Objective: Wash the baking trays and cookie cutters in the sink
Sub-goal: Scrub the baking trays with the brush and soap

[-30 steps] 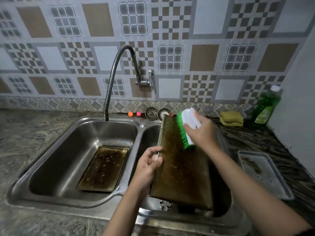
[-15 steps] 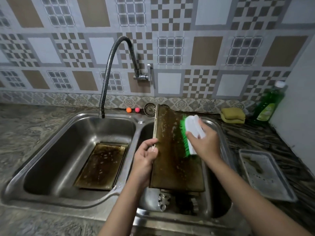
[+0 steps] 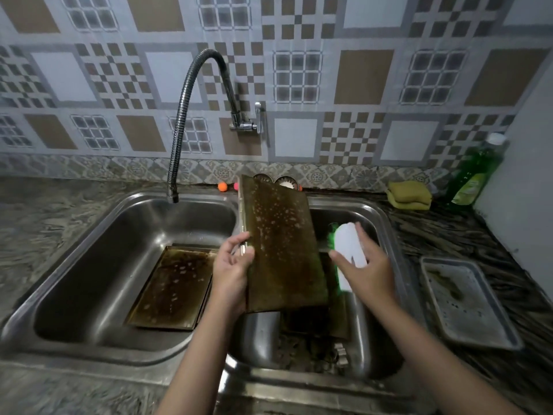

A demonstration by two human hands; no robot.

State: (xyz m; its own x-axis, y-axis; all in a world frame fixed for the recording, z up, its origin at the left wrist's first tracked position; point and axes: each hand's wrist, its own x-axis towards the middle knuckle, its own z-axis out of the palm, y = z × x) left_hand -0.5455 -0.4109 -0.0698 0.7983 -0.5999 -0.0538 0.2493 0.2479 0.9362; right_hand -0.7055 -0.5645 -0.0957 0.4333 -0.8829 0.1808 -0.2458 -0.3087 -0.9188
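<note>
Head view: my left hand grips the browned baking tray by its left long edge, thumb over the rim, holding it tilted up over the right sink basin. Long axis of tray runs away from me, far end near the back wall, near end low over the basin. My right hand holds the white scrub brush, fingers loosely wrapped over its back, green bristles facing left toward the tray. Brush sits just beside the tray's right edge, apart from the surface, not touching. Judgement: next stroke needs the brush carried leftward onto the tray face; right hand is the nearer one. Second dirty tray lies flat in the left basin; a third, paler tray rests on the counter to the right.
</note>
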